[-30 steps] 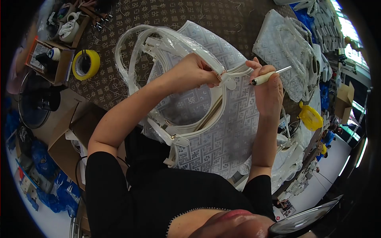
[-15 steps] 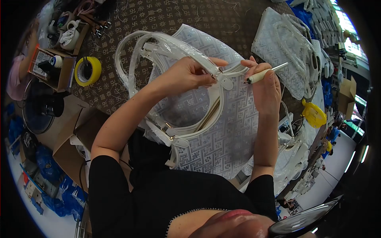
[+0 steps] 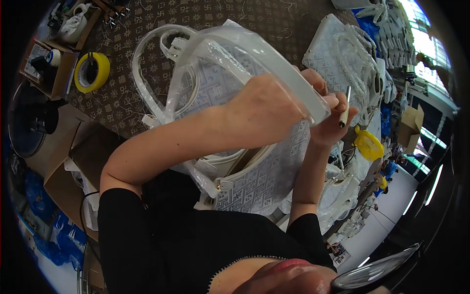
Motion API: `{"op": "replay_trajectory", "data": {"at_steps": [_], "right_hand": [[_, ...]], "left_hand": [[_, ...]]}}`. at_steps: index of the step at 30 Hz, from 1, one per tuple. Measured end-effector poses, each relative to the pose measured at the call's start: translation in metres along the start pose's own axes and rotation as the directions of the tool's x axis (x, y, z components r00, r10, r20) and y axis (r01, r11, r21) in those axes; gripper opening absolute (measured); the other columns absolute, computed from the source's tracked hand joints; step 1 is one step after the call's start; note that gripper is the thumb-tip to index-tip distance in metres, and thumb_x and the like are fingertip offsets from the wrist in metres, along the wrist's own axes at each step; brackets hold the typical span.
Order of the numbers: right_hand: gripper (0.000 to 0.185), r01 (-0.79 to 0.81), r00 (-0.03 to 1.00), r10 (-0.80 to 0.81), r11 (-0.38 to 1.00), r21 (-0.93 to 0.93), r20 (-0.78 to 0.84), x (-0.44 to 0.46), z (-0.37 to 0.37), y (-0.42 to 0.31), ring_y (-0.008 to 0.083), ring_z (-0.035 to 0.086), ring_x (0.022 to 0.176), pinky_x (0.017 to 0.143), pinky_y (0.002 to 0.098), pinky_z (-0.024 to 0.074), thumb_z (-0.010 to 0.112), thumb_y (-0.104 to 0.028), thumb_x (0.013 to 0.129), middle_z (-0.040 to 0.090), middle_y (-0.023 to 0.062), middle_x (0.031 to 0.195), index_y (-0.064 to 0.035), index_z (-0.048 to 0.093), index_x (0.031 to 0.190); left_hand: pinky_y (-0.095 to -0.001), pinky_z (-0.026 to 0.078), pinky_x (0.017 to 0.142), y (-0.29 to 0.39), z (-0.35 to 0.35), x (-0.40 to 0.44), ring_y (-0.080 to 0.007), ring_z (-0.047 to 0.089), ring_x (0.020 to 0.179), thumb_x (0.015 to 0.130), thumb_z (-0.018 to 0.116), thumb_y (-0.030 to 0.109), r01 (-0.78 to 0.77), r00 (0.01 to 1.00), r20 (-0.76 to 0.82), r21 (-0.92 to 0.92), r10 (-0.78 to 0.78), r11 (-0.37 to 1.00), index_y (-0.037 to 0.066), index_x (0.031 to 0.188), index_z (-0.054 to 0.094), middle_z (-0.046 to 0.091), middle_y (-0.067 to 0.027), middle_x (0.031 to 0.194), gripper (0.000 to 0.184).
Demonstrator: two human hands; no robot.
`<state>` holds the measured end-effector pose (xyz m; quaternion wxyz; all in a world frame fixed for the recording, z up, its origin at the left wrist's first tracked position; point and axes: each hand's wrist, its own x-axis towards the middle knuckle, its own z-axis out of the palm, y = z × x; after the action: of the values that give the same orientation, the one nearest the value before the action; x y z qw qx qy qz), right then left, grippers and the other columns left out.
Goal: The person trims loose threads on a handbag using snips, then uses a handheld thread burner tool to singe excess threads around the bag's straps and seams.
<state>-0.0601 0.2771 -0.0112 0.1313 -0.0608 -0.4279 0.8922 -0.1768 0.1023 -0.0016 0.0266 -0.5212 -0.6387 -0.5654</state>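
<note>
A white handbag [image 3: 254, 188] with a silvery woven pattern lies in front of me, its zipper partly showing. One of its handles [image 3: 289, 73], wrapped in clear plastic, is lifted towards me and arches above the bag. My left hand [image 3: 267, 105] is closed at the handle's near end, its fingertips partly hidden behind the strap. My right hand [image 3: 328, 128] is beside that end, fingers curled around a slim pen-like tool [image 3: 344, 115] with a cream grip and metal shaft. Whether the tool touches the handle is hidden.
A yellow tape roll [image 3: 92, 72] lies on the brown patterned table cover [image 3: 205, 12], amid loose threads. Another wrapped bag [image 3: 323, 49] is at right, near a yellow object [image 3: 368, 144]. Cardboard boxes [image 3: 61, 171] and a fan [image 3: 29, 122] are at left.
The handle has been raised from the bag towards the camera. My left hand has moved right with it, close to my right hand, where the tool now points more upright.
</note>
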Motion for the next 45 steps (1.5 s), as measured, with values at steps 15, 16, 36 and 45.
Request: {"op": "replay_trajectory", "data": {"at_steps": [15, 16, 36, 45], "right_hand": [[0.029, -0.007, 0.994, 0.026, 0.984, 0.177, -0.104, -0.003, -0.058, -0.004, 0.0211, 0.054, 0.108, 0.102, 0.0411, 0.0321, 0.051, -0.038, 0.091, 0.063, 0.0058, 0.103, -0.0109, 0.059, 0.096], [0.036, 0.114, 0.939, -0.172, 0.973, -0.202, -0.298, -0.004, -0.064, 0.005, 0.024, 0.045, 0.117, 0.103, 0.0433, 0.0303, 0.046, -0.037, 0.091, 0.051, 0.0094, 0.119, -0.0073, 0.049, 0.113], [0.026, -0.042, 0.999, 0.034, 0.94, 0.339, 0.029, 0.019, -0.025, 0.003, 0.0275, 0.052, 0.113, 0.113, 0.0454, 0.0093, 0.057, -0.036, 0.087, 0.065, 0.0067, 0.086, -0.01, 0.06, 0.082], [0.028, -0.029, 0.999, 0.018, 0.941, 0.337, 0.036, 0.017, -0.026, 0.004, 0.0273, 0.051, 0.114, 0.113, 0.0437, 0.008, 0.055, -0.037, 0.088, 0.065, 0.0074, 0.087, -0.01, 0.059, 0.082]], "left_hand": [[-0.0375, 0.048, 0.053, -0.004, -0.043, 0.075, -0.0233, 0.059, 0.057, 0.073, 0.052, 0.007, 0.062, 0.408, 0.871, 0.271, -0.273, 0.96, -0.003, 0.075, 0.064, 0.06, -0.0129, 0.065, 0.016], [-0.0373, 0.048, 0.054, -0.005, -0.042, 0.073, -0.0232, 0.059, 0.057, 0.073, 0.052, 0.007, 0.04, 0.414, 0.872, 0.27, -0.262, 0.962, -0.003, 0.076, 0.065, 0.06, -0.0128, 0.065, 0.016], [-0.0311, 0.047, 0.074, -0.044, -0.046, 0.026, -0.0184, 0.062, 0.082, 0.079, 0.058, 0.017, 0.607, 0.484, 0.787, 0.012, -0.381, 0.795, 0.014, 0.108, 0.064, 0.066, -0.0064, 0.092, 0.029], [-0.0302, 0.049, 0.072, -0.042, -0.055, 0.006, -0.0188, 0.064, 0.08, 0.077, 0.063, 0.032, 0.66, 0.601, 0.659, -0.092, -0.451, 0.745, 0.01, 0.094, 0.07, 0.068, -0.008, 0.084, 0.028]]}}
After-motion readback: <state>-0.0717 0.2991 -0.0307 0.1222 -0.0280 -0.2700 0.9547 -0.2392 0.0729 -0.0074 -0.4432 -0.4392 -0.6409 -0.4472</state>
